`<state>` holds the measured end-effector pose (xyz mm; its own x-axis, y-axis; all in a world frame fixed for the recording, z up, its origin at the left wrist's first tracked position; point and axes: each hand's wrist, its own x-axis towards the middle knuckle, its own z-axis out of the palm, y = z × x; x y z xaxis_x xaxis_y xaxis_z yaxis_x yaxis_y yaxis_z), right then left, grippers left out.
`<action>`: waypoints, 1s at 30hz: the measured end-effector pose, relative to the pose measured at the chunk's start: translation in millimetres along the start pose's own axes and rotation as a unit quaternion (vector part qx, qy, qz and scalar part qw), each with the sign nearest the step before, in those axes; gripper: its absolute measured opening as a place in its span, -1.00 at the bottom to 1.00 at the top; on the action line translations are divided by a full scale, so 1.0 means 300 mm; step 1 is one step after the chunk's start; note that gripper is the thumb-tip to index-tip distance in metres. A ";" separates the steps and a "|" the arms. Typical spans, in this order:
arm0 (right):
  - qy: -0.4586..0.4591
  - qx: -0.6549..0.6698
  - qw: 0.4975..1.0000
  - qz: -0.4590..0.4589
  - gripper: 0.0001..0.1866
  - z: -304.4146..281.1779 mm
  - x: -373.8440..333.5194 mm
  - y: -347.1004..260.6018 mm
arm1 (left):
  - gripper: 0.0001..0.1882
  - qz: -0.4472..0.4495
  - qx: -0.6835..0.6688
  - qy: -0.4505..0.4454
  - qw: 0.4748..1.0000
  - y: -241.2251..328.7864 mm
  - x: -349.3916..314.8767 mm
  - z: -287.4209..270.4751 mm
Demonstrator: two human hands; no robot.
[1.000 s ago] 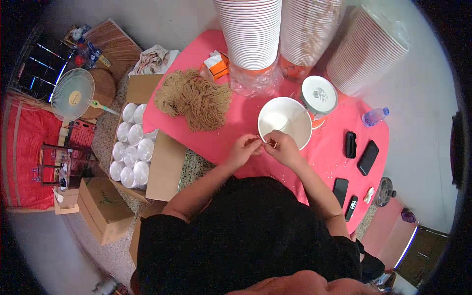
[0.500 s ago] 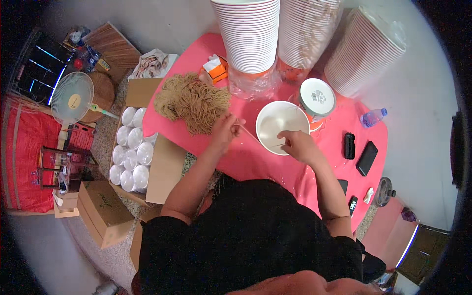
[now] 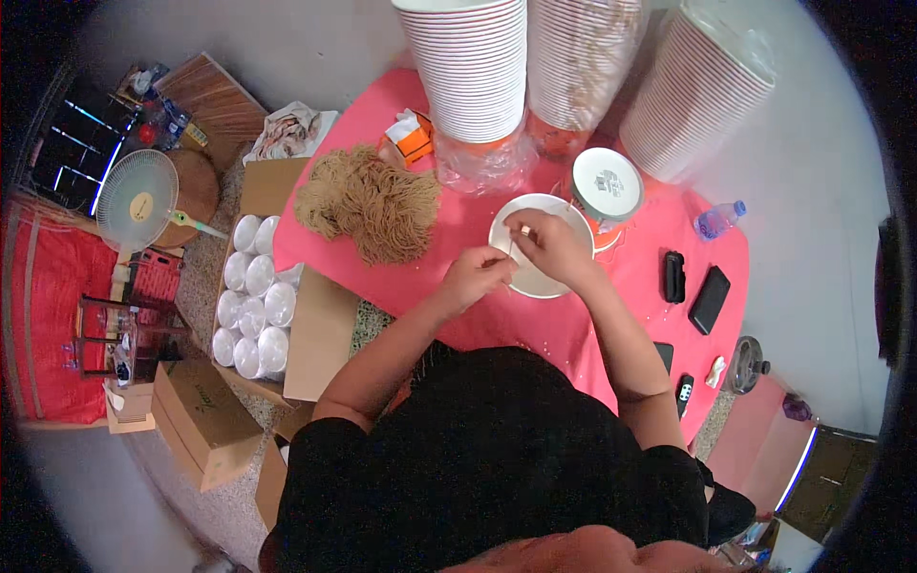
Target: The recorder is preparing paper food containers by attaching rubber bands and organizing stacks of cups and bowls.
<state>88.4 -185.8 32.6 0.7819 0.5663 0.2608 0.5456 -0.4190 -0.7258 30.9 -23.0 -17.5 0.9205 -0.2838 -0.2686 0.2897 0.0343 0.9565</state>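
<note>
Both hands meet over a white bowl [image 3: 535,277] that sits near the middle of the pink table [image 3: 458,286]. The right hand [image 3: 552,246] lies across the bowl with its fingers curled and pinched on a thin pale strand [image 3: 513,246]. The left hand [image 3: 475,275] sits at the bowl's near-left rim, loosely curled, its fingertips close to the same strand; whether it grips it cannot be told. A pile of tan string [image 3: 368,201] lies at the table's left edge, well apart from the bowl. Just beyond the bowl stands a round lidded tub [image 3: 607,186], and behind it, along the far edge, rise three tall stacks of white bowls [image 3: 470,62]. Two dark phones [image 3: 709,299] lie toward the right edge. On the floor to the left, a cardboard box [image 3: 315,329] holds rows of white cups [image 3: 253,310].
</note>
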 end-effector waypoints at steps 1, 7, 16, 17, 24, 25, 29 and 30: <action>0.058 -0.014 0.998 -0.001 -0.82 0.005 -0.010 0.006 | -0.82 0.001 -0.001 0.002 1.000 0.000 0.001 -0.012; 0.016 -0.011 0.998 -0.056 -0.84 0.018 -0.093 0.009 | -0.83 -0.084 -0.146 0.017 0.986 0.011 0.000 -0.048; 0.015 -0.034 0.999 -0.025 -0.92 -0.058 -0.112 0.011 | -0.80 -0.078 -0.032 -0.013 0.996 0.025 -0.007 -0.061; 0.025 -0.032 0.999 -0.009 -0.92 -0.071 -0.115 0.006 | -0.80 0.004 0.002 -0.024 1.000 -0.022 0.000 -0.075; -0.011 0.000 0.999 -0.040 -0.93 -0.121 -0.118 -0.039 | -0.82 -0.053 -0.020 -0.017 0.998 0.008 -0.014 -0.063; -0.026 0.003 0.998 -0.065 -0.93 -0.113 -0.107 -0.046 | -0.82 -0.053 -0.020 -0.018 0.998 0.012 -0.011 -0.057; -0.039 0.017 0.996 -0.081 -0.93 -0.064 -0.078 -0.026 | -0.83 -0.013 -0.011 -0.036 0.999 0.040 -0.018 -0.024; -0.045 0.018 0.997 -0.066 -0.93 -0.056 -0.074 -0.020 | -0.83 0.009 -0.008 -0.036 0.999 0.046 -0.021 -0.019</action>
<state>72.8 -207.7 42.0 0.6721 0.6776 0.2984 0.6296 -0.3109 -0.7120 30.6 -15.2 -3.3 0.9048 -0.3509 -0.2413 0.2771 0.0549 0.9593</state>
